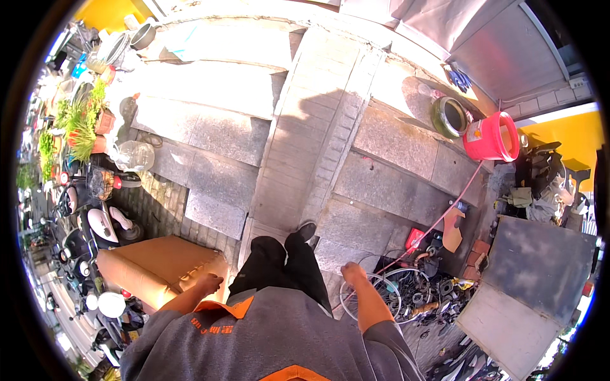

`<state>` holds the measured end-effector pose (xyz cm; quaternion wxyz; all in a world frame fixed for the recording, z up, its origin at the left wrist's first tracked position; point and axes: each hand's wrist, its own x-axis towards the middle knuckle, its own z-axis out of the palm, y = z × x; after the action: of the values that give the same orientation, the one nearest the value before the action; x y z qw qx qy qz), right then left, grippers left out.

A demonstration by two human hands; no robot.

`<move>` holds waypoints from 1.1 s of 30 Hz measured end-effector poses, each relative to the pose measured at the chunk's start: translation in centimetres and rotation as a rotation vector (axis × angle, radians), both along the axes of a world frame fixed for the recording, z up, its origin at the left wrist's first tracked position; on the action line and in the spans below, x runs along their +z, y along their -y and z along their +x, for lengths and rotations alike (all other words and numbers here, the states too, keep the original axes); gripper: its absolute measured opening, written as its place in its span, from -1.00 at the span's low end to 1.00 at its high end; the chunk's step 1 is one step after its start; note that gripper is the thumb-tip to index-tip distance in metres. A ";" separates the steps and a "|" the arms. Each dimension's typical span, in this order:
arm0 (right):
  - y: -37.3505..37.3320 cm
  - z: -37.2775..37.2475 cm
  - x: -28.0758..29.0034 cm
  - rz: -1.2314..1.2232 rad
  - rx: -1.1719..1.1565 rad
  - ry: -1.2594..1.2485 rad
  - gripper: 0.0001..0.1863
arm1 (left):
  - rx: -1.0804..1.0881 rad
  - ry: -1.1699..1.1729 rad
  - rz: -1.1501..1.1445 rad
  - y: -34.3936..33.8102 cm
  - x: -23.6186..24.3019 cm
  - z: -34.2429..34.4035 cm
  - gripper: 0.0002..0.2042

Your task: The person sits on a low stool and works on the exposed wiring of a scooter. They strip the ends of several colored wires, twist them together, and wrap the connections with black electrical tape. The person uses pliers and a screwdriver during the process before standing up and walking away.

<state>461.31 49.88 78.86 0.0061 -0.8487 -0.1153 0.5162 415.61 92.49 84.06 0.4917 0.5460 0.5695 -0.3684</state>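
Both my forearms reach out at my sides above stone steps. My left hand (pixel 208 284) has its fingers curled in, beside the tan upholstered seat (pixel 159 260); I cannot tell whether it touches it. On the other side, my right hand (pixel 352 273) is closed in a loose fist, with nothing visible in it. Below and beyond that hand lie wheel rims (pixel 387 292) and a heap of dark bicycle parts (pixel 438 279). Between my arms are my black trousers, and one dark shoe (pixel 306 230) shows on the paving.
A narrow ramp (pixel 298 127) runs up the stone steps (pixel 222 140). Right stand a pink bucket (pixel 486 140), a round glazed pot (pixel 448 117) and a large grey box (pixel 540 267); a pink cord (pixel 438 222) slants there. Left are potted plants (pixel 82 120) and a parked scooter (pixel 105 222).
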 end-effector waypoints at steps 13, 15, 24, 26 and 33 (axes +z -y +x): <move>-27.2 37.5 19.4 0.302 -0.190 0.131 -0.51 | -0.523 0.057 0.037 -16.4 5.6 34.0 -0.47; -22.2 38.7 21.4 0.207 -0.221 0.114 -0.51 | -0.737 0.003 0.119 -24.5 6.8 45.4 -0.48; -12.6 46.9 28.0 -0.227 0.406 0.076 -0.73 | -0.621 0.864 0.696 -41.7 38.4 119.2 -0.69; -14.2 52.1 28.7 -0.208 0.453 0.043 -0.71 | -0.720 1.312 0.636 -37.1 47.4 131.4 -0.75; -40.8 89.6 41.7 0.330 -0.293 0.349 -0.70 | -1.670 1.040 1.327 -37.6 69.0 165.7 -0.71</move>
<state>550.93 90.68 120.54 0.1987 -0.9199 -0.0732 0.3301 581.36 130.11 153.08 -0.1078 0.9808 -0.1517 0.0582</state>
